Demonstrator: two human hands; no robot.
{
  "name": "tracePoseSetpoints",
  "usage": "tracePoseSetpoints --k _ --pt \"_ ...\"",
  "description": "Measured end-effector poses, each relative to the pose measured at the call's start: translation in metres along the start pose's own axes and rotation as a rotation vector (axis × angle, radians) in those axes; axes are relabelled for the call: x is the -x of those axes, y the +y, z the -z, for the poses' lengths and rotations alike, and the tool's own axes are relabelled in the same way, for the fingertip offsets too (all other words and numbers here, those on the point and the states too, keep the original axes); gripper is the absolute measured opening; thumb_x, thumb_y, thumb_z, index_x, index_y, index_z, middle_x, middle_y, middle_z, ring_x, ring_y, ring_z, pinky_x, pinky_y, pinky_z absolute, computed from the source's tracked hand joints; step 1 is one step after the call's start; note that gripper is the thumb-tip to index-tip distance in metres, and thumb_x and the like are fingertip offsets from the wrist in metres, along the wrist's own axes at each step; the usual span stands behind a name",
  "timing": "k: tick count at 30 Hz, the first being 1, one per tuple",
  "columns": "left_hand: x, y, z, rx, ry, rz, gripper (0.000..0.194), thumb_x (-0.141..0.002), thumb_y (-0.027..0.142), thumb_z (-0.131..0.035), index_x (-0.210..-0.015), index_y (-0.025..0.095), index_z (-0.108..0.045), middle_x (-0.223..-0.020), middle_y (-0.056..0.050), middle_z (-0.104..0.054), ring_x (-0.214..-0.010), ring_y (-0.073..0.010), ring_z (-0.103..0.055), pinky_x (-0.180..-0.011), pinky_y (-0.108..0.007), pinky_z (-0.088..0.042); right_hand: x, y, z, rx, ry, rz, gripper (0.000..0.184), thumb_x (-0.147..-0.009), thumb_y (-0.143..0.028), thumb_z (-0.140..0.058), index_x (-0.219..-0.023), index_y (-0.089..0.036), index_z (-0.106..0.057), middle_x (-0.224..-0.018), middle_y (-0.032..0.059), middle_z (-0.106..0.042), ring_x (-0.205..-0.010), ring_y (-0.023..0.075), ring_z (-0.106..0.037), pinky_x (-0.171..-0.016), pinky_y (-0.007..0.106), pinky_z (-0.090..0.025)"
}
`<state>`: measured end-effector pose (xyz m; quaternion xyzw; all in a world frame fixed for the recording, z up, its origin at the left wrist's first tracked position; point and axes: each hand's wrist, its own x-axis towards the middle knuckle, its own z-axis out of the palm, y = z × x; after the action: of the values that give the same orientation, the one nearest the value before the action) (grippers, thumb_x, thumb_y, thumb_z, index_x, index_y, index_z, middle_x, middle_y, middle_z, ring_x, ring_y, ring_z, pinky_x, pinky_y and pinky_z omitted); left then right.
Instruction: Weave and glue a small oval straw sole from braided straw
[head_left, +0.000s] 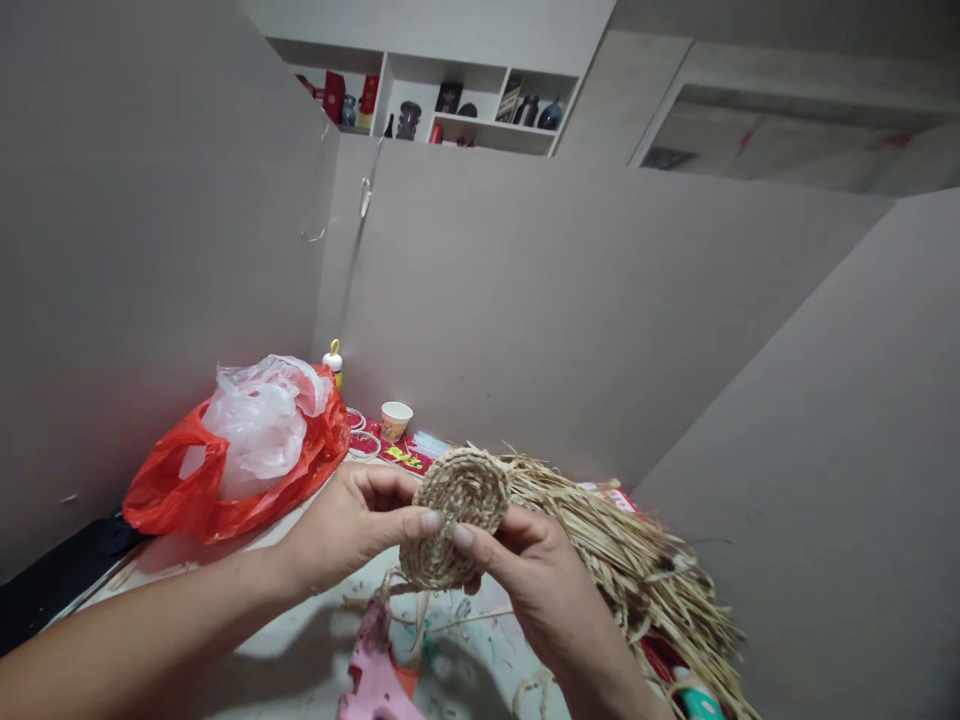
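Note:
Both hands hold a woven straw piece up above the table, made of coiled, braided strands. It has a round upper part and another rounded part below. My left hand pinches its left side, thumb on the front face. My right hand grips the lower right side, its thumb also on the front; most fingers of both hands are hidden behind the piece. Just below stands a pink glue gun, its tip close to a loose strand under the woven piece.
A large bundle of dry straw lies to the right. At the left sits a red plastic bag with a clear bag in it. A paper cup, white rings and a yellow-handled bottle stand near the wall.

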<state>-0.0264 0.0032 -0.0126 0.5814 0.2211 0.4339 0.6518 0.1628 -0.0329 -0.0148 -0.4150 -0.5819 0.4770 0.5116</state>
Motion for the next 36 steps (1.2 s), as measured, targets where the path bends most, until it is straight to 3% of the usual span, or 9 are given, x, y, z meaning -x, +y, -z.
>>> tracePoseSetpoints --k 3,8,21,36 --pt "-0.001 0.009 0.005 -0.082 -0.054 0.038 0.019 -0.071 0.031 -0.077 -0.081 0.016 -0.075 -0.074 -0.003 -0.071 -0.067 -0.0131 -0.060 -0.068 -0.027 -0.047 -0.002 0.003 0.002 -0.023 0.017 0.002 0.023 -0.073 -0.037 -0.078 -0.068 -0.016 -0.073 -0.058 -0.0010 -0.061 -0.051 0.0094 -0.049 -0.047 0.020 -0.041" --pt "-0.003 0.018 0.011 -0.128 -0.011 0.049 0.012 -0.072 0.027 -0.073 -0.079 0.017 -0.076 -0.066 -0.001 -0.070 -0.061 -0.0120 -0.059 -0.066 -0.027 -0.048 -0.002 0.002 0.003 -0.065 0.049 -0.008 0.024 -0.071 -0.037 -0.080 -0.065 -0.015 -0.071 -0.056 -0.0013 -0.060 -0.048 0.0088 -0.049 -0.044 0.019 -0.041" --pt "-0.002 0.010 0.012 -0.136 -0.047 0.007 0.012 -0.075 0.027 -0.074 -0.070 0.016 -0.075 -0.061 0.001 -0.064 -0.058 -0.0089 -0.053 -0.058 -0.021 -0.044 -0.001 0.007 -0.003 -0.116 -0.002 -0.039 0.022 -0.075 -0.037 -0.077 -0.070 -0.016 -0.072 -0.061 0.0005 -0.064 -0.049 0.0086 -0.047 -0.046 0.021 -0.039" --pt "0.001 0.007 0.005 -0.211 0.007 -0.016 0.018 -0.075 0.030 -0.073 -0.067 0.013 -0.072 -0.059 0.000 -0.062 -0.057 -0.0092 -0.053 -0.058 -0.021 -0.044 0.003 0.013 -0.007 -0.053 0.113 -0.013 0.026 -0.074 -0.038 -0.077 -0.066 -0.015 -0.067 -0.052 -0.0042 -0.054 -0.045 0.0071 -0.039 -0.042 0.020 -0.032"
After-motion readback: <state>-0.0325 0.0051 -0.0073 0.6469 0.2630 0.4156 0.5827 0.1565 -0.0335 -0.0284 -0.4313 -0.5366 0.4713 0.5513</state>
